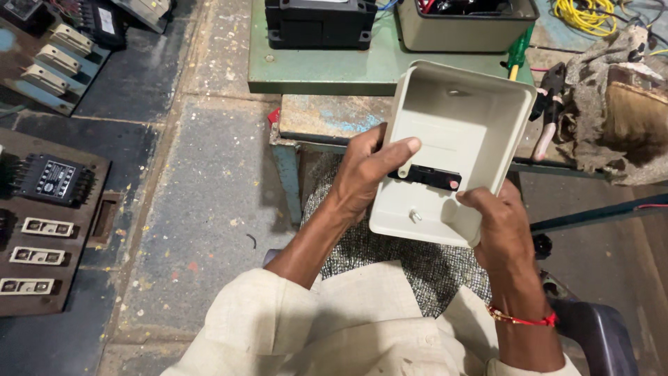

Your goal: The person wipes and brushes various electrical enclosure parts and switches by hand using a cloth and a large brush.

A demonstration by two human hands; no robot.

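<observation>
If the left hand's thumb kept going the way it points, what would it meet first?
Probably the black part inside the cream cover. The left hand has its thumb just above it, though the gap is hard to judge.

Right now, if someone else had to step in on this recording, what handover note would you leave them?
Left hand: grips the left edge of the cream plastic cover, thumb inside on the black part.
Right hand: holds the cover's lower right corner.
The cover is held open side up over the lap, in front of the green metal bench.
Done: the black part sits inside the cover; whether it is fastened cannot be told.
Left: a matching grey box, a green-handled screwdriver and pliers lie on the bench, untouched.
</observation>
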